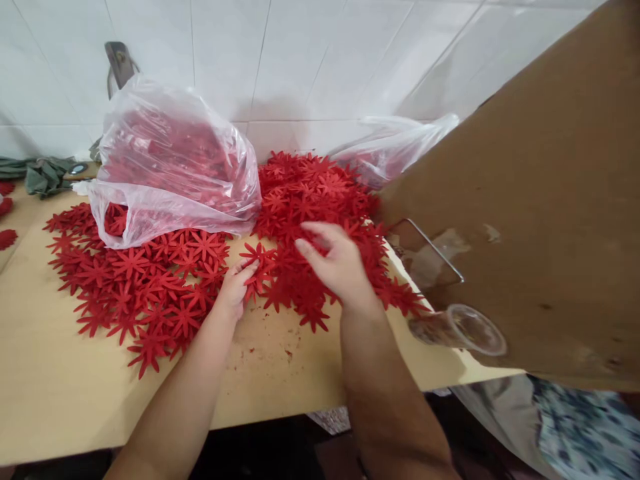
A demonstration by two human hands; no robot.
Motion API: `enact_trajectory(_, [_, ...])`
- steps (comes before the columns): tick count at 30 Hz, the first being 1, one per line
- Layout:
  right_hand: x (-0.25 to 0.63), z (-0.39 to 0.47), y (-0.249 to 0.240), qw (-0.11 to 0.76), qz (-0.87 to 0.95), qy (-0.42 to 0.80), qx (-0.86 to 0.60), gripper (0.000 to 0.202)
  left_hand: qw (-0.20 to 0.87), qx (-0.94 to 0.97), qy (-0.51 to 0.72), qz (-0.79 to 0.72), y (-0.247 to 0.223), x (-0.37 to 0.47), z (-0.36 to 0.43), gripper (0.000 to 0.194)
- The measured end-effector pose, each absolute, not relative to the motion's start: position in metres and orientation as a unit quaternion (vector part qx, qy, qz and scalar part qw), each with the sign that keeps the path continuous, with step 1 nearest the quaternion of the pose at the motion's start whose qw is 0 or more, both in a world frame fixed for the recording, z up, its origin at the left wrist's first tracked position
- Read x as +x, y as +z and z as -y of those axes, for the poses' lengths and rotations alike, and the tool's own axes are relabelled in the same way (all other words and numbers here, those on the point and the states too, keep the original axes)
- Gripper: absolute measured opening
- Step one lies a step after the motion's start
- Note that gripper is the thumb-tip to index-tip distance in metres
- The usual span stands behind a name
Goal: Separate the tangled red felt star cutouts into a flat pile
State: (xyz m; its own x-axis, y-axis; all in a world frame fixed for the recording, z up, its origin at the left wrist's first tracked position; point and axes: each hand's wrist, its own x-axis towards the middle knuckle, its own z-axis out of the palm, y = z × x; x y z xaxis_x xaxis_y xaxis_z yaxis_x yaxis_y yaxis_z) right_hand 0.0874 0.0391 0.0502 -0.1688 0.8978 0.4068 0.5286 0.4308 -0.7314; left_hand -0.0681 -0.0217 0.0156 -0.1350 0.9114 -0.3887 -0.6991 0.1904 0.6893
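Note:
My left hand (240, 283) is closed on one or more red flower-shaped pieces (259, 261) with narrow pointed petals; how many it holds I cannot tell. Just to the right, my right hand (340, 260) is over a thick heap of the same red pieces (300, 200). Its thumb and fingers are apart, with nothing visible between them. Left of my left hand spreads another pile of red pieces (150, 293), lying loose and overlapping. On that pile's back part rests a thin translucent plastic bag (180, 160) with more red pieces showing through it.
A large brown board (540, 200) rises at the right, with a wire handle (435, 250) and a clear plastic cup (475, 330) beside it. Another plastic bag (395, 150) sits by the tiled wall (300, 53). Dark green cloth (47, 175) lies at the left of the wooden table (45, 373).

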Motion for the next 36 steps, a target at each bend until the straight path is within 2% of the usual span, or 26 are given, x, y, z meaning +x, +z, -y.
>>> enact_trajectory(2, [0.067, -0.025, 0.042, 0.378, 0.748, 0.370, -0.400, 0.041, 0.653, 0.131, 0.627, -0.404, 0.017, -0.070, 0.022, 0.013])
enact_trajectory(5, [0.048, -0.016, 0.030, 0.330, 0.735, 0.491, -0.332, 0.043, 0.653, 0.135, 0.642, -0.379, 0.018, -0.072, 0.023, 0.010])
enact_trajectory(8, [0.046, -0.017, 0.023, 0.333, 0.692, 0.556, -0.319, 0.040, 0.660, 0.140, 0.634, -0.379, 0.018, -0.072, 0.023, 0.011])
enact_trajectory(11, [0.053, -0.021, 0.021, 0.382, 0.660, 0.553, -0.336, 0.032, 0.651, 0.133, 0.633, -0.396, 0.018, -0.072, 0.023, 0.008])
enact_trajectory(14, [0.060, -0.025, 0.023, 0.436, 0.640, 0.506, -0.380, 0.023, 0.629, 0.114, 0.644, -0.420, 0.019, -0.070, 0.022, 0.006])
enact_trajectory(21, [0.078, -0.040, 0.022, 0.565, 0.628, 0.284, -0.454, 0.016, 0.642, 0.164, 0.611, -0.434, 0.019, -0.053, 0.023, 0.017])
enact_trajectory(24, [0.096, -0.051, 0.019, 0.581, 0.628, 0.154, -0.495, 0.024, 0.630, 0.152, 0.616, -0.447, 0.018, -0.052, 0.023, 0.017])
enact_trajectory(27, [0.109, -0.054, 0.021, 0.548, 0.643, 0.011, -0.534, 0.040, 0.624, 0.172, 0.601, -0.469, 0.015, -0.052, 0.022, 0.016])
enact_trajectory(29, [0.108, -0.049, 0.027, 0.532, 0.663, -0.010, -0.527, 0.048, 0.622, 0.198, 0.595, -0.469, 0.013, -0.052, 0.021, 0.016])
enact_trajectory(31, [0.098, -0.039, 0.033, 0.517, 0.698, 0.084, -0.489, 0.042, 0.619, 0.225, 0.597, -0.459, 0.011, -0.050, 0.022, 0.017])
enact_trajectory(34, [0.077, -0.022, 0.038, 0.439, 0.734, 0.311, -0.415, 0.032, 0.620, 0.267, 0.594, -0.438, 0.006, -0.049, 0.023, 0.018])
enact_trajectory(36, [0.066, -0.016, 0.037, 0.395, 0.742, 0.373, -0.393, 0.025, 0.610, 0.289, 0.593, -0.438, 0.003, -0.049, 0.022, 0.019])
